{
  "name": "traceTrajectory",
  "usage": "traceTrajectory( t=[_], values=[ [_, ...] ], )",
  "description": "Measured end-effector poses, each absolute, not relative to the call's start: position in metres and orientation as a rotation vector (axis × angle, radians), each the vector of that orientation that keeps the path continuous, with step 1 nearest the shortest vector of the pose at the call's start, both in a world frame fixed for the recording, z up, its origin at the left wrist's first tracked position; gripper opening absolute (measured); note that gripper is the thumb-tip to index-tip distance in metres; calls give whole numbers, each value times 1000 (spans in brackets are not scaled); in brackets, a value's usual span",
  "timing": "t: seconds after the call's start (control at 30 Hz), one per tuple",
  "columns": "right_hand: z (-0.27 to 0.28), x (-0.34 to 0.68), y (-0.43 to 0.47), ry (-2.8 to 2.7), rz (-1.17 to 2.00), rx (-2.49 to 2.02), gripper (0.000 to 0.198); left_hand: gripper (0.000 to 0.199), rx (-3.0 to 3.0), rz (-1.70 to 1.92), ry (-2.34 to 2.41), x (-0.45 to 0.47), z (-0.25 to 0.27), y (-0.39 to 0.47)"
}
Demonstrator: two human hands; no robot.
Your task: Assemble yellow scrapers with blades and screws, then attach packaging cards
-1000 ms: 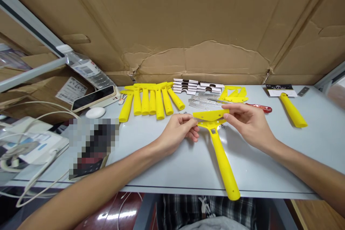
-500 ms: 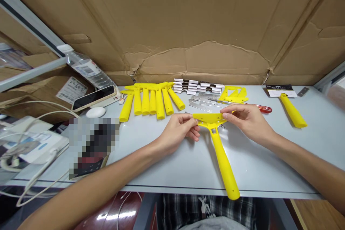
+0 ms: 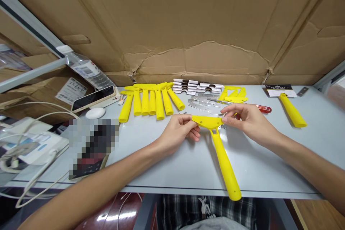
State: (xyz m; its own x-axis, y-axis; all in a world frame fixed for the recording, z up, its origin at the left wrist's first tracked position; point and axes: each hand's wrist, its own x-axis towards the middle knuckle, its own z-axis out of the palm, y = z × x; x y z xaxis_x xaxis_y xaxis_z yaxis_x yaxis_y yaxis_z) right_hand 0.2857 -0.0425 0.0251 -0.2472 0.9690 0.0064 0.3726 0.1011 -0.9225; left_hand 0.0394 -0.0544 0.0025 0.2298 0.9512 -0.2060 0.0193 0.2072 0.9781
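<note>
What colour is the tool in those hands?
The tool is bright yellow, as the head view, the only one, shows.

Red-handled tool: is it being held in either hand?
No, the red-handled tool lies on the table beyond the right hand, which, like the left hand, holds the yellow T-shaped piece.

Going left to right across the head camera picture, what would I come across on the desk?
White oval object → leftmost yellow handle → left hand → yellow T-shaped tool → right hand → yellow handle with black-and-white card.
</note>
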Motion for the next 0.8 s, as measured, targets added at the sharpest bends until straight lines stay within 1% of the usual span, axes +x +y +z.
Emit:
traceTrajectory(
  t=[0.17,0.27,0.43,0.57,0.63,0.7,0.8],
  values=[
    [27,293,-38,-1618,1243,-1286,46,19,1162,885,1114,39,3,-55],
    [29,296,-35,-1630,1280,-1291,49,19,1167,881,1114,39,4,-55],
    [32,296,-34,-1696,1258,-1374,56,19,1216,848,1092,39,9,-57],
    [28,297,-32,-1719,1208,-1420,51,21,1246,810,1074,39,10,-60],
    [26,298,-30,-1738,1302,-1373,44,20,1240,804,1069,39,10,-60],
    [24,300,-29,-1759,1464,-1288,38,19,1229,808,1067,39,8,-60],
    [22,302,-27,-1793,1583,-1192,36,18,1199,813,1060,40,7,-60]
  ],
)
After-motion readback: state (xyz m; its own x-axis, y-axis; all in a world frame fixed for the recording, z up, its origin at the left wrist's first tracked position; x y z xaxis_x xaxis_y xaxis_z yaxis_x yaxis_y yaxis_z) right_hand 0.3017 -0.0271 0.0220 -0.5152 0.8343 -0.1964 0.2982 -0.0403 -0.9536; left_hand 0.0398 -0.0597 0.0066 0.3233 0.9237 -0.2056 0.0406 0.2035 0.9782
